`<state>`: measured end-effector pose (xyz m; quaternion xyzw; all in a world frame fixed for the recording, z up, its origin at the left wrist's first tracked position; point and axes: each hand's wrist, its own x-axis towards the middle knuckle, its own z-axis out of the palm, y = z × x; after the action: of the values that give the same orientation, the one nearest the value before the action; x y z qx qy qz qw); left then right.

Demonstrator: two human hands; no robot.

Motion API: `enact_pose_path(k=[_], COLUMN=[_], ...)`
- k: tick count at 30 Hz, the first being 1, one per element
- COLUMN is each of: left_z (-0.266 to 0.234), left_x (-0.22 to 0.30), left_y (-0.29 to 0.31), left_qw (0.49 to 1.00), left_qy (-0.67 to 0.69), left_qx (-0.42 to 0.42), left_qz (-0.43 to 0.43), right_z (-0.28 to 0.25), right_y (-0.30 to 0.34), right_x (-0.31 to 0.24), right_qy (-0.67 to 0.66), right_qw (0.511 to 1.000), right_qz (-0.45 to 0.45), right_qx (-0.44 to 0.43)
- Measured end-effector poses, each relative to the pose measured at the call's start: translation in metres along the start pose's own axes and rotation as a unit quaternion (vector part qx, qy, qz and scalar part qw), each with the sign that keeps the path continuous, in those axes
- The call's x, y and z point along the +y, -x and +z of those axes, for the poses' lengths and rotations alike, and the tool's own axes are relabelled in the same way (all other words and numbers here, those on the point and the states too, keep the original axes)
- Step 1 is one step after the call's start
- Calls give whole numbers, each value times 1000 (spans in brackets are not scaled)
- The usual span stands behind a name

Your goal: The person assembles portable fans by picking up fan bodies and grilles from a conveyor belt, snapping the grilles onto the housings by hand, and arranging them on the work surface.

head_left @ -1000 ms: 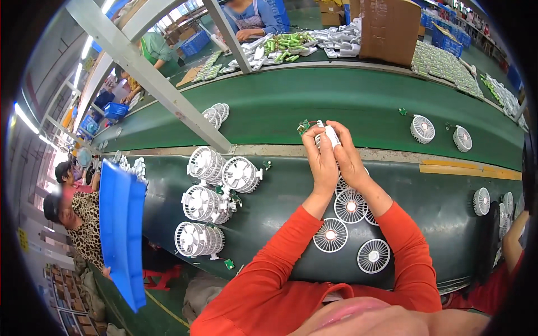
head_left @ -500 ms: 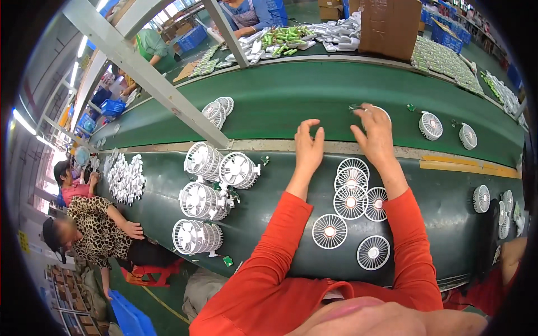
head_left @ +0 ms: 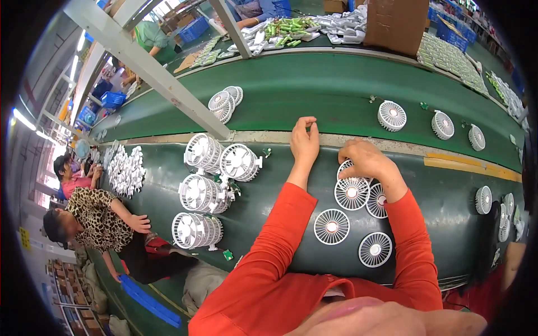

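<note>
Several round white fan grilles lie on the dark green table before me, among them a loose grille (head_left: 332, 227) and another grille (head_left: 375, 250) nearer my body. My right hand (head_left: 367, 161) is at the far end of the overlapping grilles, its thumb and fingers closed on the edge of the farthest grille (head_left: 346, 167), which it partly hides. Nothing is in my left hand (head_left: 305, 143); it hovers by the table's far edge with thumb and fingers apart. Stacked fan housings with blades (head_left: 197, 193) stand to the left. Beyond my right hand, a fan head (head_left: 392, 116) rests on the green belt (head_left: 314, 84).
More fan heads (head_left: 443, 125) sit on the belt at right, and stacked grilles (head_left: 222, 103) at left behind a slanting metal post (head_left: 151, 73). Small white parts (head_left: 126, 171) are heaped at far left, near a co-worker in a leopard-print top (head_left: 101, 218). A cardboard box (head_left: 397, 28) stands beyond the belt.
My right hand has come back from the belt to the grilles on the table, leaving a fan head on the belt. My left hand has barely moved. The co-worker at left has shifted a blue crate lower.
</note>
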<state>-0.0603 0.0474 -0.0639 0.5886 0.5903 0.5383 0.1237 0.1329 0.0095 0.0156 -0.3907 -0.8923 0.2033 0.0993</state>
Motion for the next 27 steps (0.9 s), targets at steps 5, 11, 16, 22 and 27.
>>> enact_pose_path(k=[5,11,16,22,27], left_z=[-10,1,-6,-1,-1], left_x=[4,15,12,16,18], left_y=[5,10,11,9,8], left_qw=[999,998,997,997,998], left_qy=[-11,21,16,24,22], left_qx=[2,57,75,79,67], left_qz=[-46,-4,6,2,-2], right_z=[8,-4,5,-8,-6], right_y=[-10,7,-10,-10,-11], right_x=[0,1,-3,13,37], right_qy=[-63,-130,-147,-316,-492], right_qw=[998,990,981,940,865], right_qz=[-5,-13,64,84,84], right_qx=[-4,-59,-108,-94,53])
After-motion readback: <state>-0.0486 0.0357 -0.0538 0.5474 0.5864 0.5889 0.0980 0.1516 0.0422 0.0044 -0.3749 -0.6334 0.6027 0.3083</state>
